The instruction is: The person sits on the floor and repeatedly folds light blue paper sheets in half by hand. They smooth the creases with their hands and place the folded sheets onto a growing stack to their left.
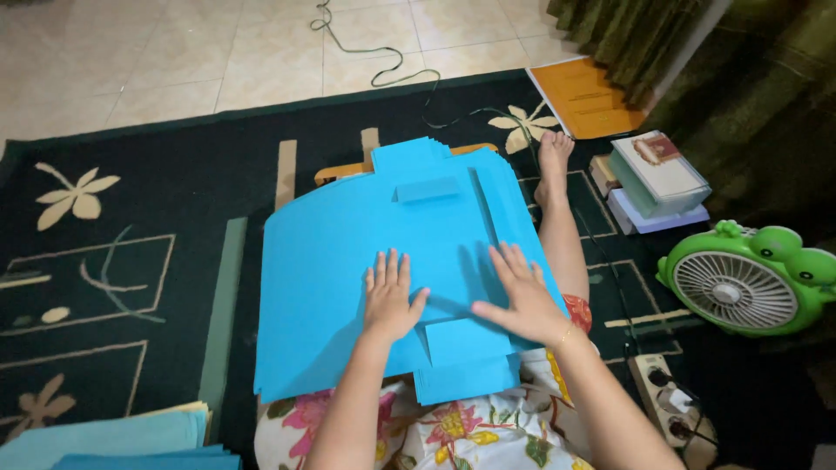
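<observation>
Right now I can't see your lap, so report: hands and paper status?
Left hand and right hand flat, open on blue die-cut sheet stack. Nothing gripped. Nothing lying on top.

both hands, the left hand (389, 298) and right hand (522, 296), lie flat on a stack of cardboard sheets (348, 261) over the lap. a fan (747, 283) stands at three o'clock, books (657, 178) at two, a power strip (666, 400) at four, more sheets (113, 439) at eight, all on the rug (131, 235).
</observation>
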